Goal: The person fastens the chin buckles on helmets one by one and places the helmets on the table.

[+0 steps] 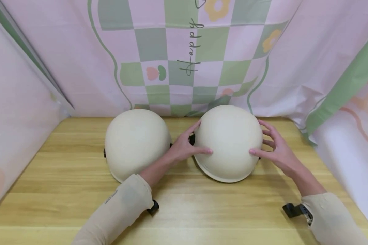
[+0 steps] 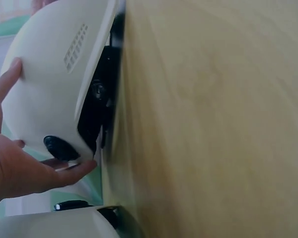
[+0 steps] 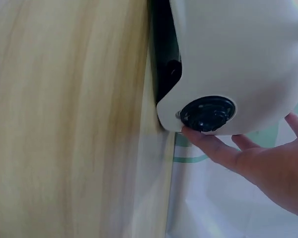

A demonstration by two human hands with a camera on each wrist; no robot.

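Gripping the right helmet (image 1: 228,143) on the far side of the bench (image 1: 202,217) with spread fingers, the left hand (image 1: 183,147) and right hand (image 1: 279,151) have yet to release it; the left helmet (image 1: 137,141) sits dome-up, unheld.

The word "Happy" (image 1: 194,46) runs sideways, bottom to top, in dark script on the checked cloth (image 1: 150,44); a character above it is cut off. Small lettering on the left sleeve (image 1: 119,211) is unreadable.

Both wrist views crop the right helmet (image 1: 228,141) (its inside is mostly hidden).
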